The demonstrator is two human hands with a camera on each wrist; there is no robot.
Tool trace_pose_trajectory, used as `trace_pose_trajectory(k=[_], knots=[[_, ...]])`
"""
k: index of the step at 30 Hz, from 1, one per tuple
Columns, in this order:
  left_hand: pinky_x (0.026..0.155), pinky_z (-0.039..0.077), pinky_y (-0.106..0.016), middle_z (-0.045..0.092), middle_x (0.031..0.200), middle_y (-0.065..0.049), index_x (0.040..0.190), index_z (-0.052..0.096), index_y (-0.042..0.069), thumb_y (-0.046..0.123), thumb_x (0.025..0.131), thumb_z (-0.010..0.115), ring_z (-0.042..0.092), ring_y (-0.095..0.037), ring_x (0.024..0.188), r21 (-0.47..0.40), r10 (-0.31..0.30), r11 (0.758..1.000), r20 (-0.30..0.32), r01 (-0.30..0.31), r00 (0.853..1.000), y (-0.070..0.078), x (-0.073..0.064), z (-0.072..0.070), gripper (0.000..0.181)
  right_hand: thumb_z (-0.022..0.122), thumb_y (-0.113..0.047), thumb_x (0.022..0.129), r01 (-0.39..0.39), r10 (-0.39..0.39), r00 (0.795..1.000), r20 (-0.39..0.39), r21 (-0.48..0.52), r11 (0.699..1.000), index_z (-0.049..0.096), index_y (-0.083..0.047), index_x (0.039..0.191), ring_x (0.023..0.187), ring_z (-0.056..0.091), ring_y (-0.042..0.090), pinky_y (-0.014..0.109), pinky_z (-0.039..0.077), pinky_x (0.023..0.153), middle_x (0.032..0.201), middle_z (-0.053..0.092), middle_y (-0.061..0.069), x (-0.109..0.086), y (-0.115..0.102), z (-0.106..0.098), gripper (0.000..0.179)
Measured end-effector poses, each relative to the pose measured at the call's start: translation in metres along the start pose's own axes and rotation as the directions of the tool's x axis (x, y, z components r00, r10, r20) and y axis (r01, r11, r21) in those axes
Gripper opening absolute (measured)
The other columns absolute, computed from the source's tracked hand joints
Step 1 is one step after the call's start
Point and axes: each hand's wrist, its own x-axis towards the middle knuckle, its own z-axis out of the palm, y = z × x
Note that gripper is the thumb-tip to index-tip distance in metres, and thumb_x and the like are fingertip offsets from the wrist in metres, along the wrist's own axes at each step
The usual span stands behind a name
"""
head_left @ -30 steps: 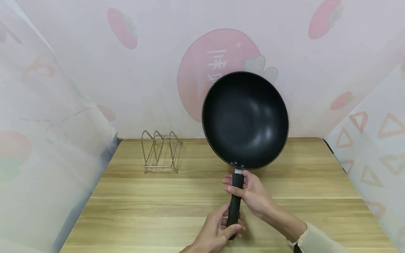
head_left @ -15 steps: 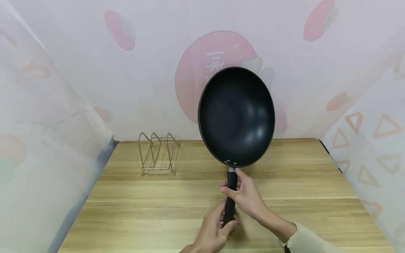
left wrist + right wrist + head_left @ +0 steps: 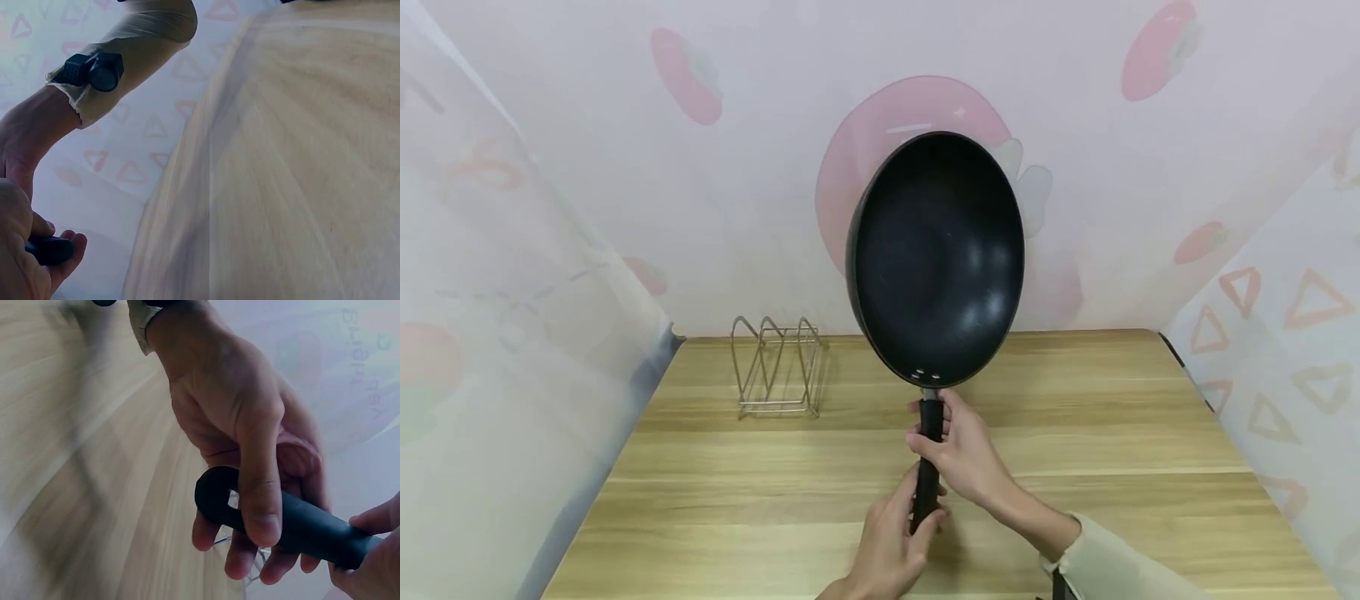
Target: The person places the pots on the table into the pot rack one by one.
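Note:
A deep black wok (image 3: 936, 258) is held up above the table, its dark inside facing me and turned somewhat to the right, so a strip of its outer left side shows. My right hand (image 3: 970, 454) grips the upper part of the black handle (image 3: 928, 483), close under the metal neck. Lower down, my left hand (image 3: 886, 542) holds the handle's end, thumb in front and fingertips behind. The right wrist view shows the handle's end (image 3: 215, 494) with its hanging hole, the left thumb lying across it. In the left wrist view the rounded tip (image 3: 53, 250) pokes out between the fingers.
A wire rack (image 3: 778, 408) with several upright loops stands at the back left of the wooden table (image 3: 1112, 417). Pale printed sheets (image 3: 760, 208) rise behind and at both sides. A small camera (image 3: 103, 72) is strapped to the right sleeve.
Both hands have carried the wok left and slightly up. It has turned about its handle, so its opening looks narrower and its outer left side now shows. The rack stays put.

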Motion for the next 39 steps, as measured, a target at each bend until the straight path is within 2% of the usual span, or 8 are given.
trace_pose_trajectory(k=[6,14,23,27,33,39], knots=[[0.062,0.059,-0.015,0.075,0.107,-0.003,0.141,0.056,0.011,-0.005,0.094,0.074,0.074,-0.011,0.075,0.037,0.025,0.999,-0.014,-0.025,1.000,0.001,0.002,-0.006,0.053,0.071,0.004,0.097,0.043,-0.045,0.998,0.046,0.038,0.998,0.053,0.003,0.139,0.108,0.068,0.032,0.031,0.061,0.088,0.122,0.065,0.020,0.003,-0.004,0.002,0.045],[0.064,0.058,-0.016,0.075,0.107,-0.003,0.138,0.057,0.010,-0.005,0.094,0.075,0.074,-0.009,0.080,0.118,0.035,0.992,-0.026,-0.032,0.999,0.002,0.001,-0.013,0.050,0.067,0.007,0.098,0.061,-0.069,0.994,0.080,0.091,0.994,0.054,-0.001,0.136,0.101,0.064,0.027,0.029,0.060,0.084,0.117,0.059,0.016,0.005,-0.002,0.004,0.041],[0.061,0.057,-0.015,0.076,0.107,0.000,0.139,0.059,0.013,-0.006,0.091,0.078,0.073,-0.008,0.082,0.164,0.019,0.986,-0.036,-0.013,0.999,0.008,0.000,-0.025,0.055,0.068,0.008,0.097,0.098,-0.118,0.986,0.114,0.169,0.981,0.051,0.002,0.143,0.102,0.063,0.026,0.026,0.060,0.085,0.117,0.057,0.017,0.010,-0.004,0.009,0.049],[0.065,0.060,-0.014,0.076,0.109,-0.001,0.144,0.058,0.013,-0.004,0.090,0.080,0.076,-0.011,0.086,0.178,0.042,0.983,-0.040,-0.034,0.998,0.009,-0.001,-0.032,0.061,0.067,0.008,0.098,0.095,-0.125,0.982,0.139,0.202,0.975,0.048,0.001,0.148,0.102,0.063,0.026,0.026,0.060,0.085,0.118,0.057,0.017,0.011,-0.006,0.012,0.054],[0.062,0.058,-0.012,0.078,0.110,-0.006,0.155,0.050,0.009,-0.003,0.090,0.081,0.077,-0.011,0.086,0.182,0.086,0.980,-0.044,-0.077,0.995,0.009,-0.006,-0.041,0.073,0.067,0.006,0.099,0.101,-0.154,0.963,0.223,0.234,0.967,0.042,0.002,0.155,0.100,0.066,0.022,0.026,0.060,0.086,0.122,0.057,0.018,0.014,-0.007,0.016,0.062],[0.058,0.057,-0.010,0.079,0.106,-0.006,0.156,0.049,0.006,-0.006,0.086,0.082,0.076,-0.011,0.083,0.194,0.100,0.977,-0.067,-0.086,0.993,0.008,-0.012,-0.048,0.079,0.068,0.005,0.099,0.143,-0.208,0.939,0.274,0.240,0.960,0.043,0.007,0.152,0.096,0.066,0.017,0.026,0.061,0.083,0.120,0.058,0.019,0.018,-0.007,0.024,0.059]])
